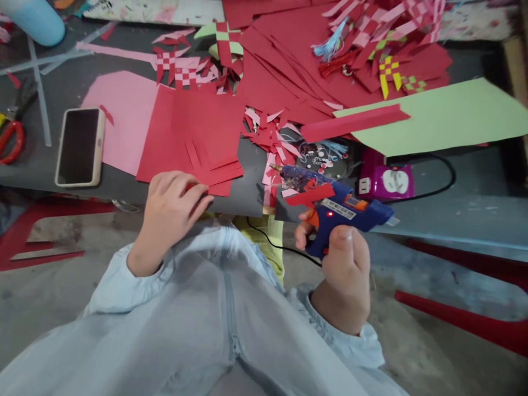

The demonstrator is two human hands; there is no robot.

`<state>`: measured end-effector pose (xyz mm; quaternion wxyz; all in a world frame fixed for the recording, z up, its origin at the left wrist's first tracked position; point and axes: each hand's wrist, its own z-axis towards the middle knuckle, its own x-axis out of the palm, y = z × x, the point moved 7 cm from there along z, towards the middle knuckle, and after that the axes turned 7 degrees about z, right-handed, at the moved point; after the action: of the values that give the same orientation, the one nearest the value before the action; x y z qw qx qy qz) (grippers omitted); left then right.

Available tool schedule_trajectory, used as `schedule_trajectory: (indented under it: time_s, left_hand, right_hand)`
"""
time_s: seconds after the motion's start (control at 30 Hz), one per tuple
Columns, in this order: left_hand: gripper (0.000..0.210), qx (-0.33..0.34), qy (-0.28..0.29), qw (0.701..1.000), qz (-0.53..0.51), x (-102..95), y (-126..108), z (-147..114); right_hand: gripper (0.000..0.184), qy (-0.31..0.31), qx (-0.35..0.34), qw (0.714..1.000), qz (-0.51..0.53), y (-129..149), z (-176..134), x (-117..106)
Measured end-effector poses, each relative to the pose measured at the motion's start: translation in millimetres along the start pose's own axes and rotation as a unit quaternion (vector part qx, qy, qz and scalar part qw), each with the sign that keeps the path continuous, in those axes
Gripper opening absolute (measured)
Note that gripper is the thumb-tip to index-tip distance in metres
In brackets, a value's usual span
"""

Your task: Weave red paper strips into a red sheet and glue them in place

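Note:
My right hand (pixel 344 247) is wrapped around the handle of a blue hot glue gun (pixel 350 212) at the table's front edge. The gun's nozzle points up and left, and a red light glows on its side. A red paper strip (pixel 311 194) lies against its barrel. Curled at the front edge of the red paper sheets (pixel 198 126), my left hand (pixel 171 206) has its fingers bent close together. A bit of red shows between them; what they hold, if anything, is hidden. Loose red strips (pixel 218 173) lie just beyond those fingers.
A phone (pixel 79 147) and red-handled scissors (pixel 12 137) lie at left. Paper scraps (pixel 272 132), a tray of beads (pixel 324 159), a purple power socket (pixel 385 179) with a black cable and a green sheet (pixel 437 118) are beyond the gun. Red stools (pixel 466 324) stand below.

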<state>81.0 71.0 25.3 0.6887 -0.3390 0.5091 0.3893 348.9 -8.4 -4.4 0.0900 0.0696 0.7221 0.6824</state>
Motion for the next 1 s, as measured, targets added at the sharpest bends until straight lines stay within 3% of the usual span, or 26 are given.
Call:
schedule_trajectory:
  time_s: [0.1,0.2,0.43,0.53,0.77,0.9,1.0]
  left_hand:
    - [0.022,0.019,-0.003,1.0,0.0,5.5,-12,-1]
    - [0.021,-0.01,-0.02,1.0,0.009,7.4,-12,-2]
    - [0.018,-0.137,-0.058,0.989,0.019,-2.8,23,-5]
    - [0.016,-0.153,-0.075,0.985,0.036,-9.0,30,-9]
    - [0.023,-0.076,-0.029,0.997,0.014,-3.8,6,-10]
    - [0.021,0.0,-0.07,0.997,0.046,-5.1,-13,-10]
    - [0.022,0.022,-0.089,0.993,0.069,-4.7,-20,-10]
  right_hand:
    - [0.041,0.012,-0.005,1.0,-0.004,0,0,3]
    - [0.042,0.034,0.0,0.999,0.013,-2,0,7]
    - [0.046,0.057,0.007,0.998,-0.004,-3,1,10]
    - [0.049,0.065,0.008,0.998,-0.011,-3,1,11]
    - [0.05,0.078,0.012,0.997,-0.014,-1,3,15]
    - [0.045,0.101,0.011,0.995,-0.006,-2,2,18]
    - [0.043,0.096,0.007,0.995,-0.009,-2,1,16]
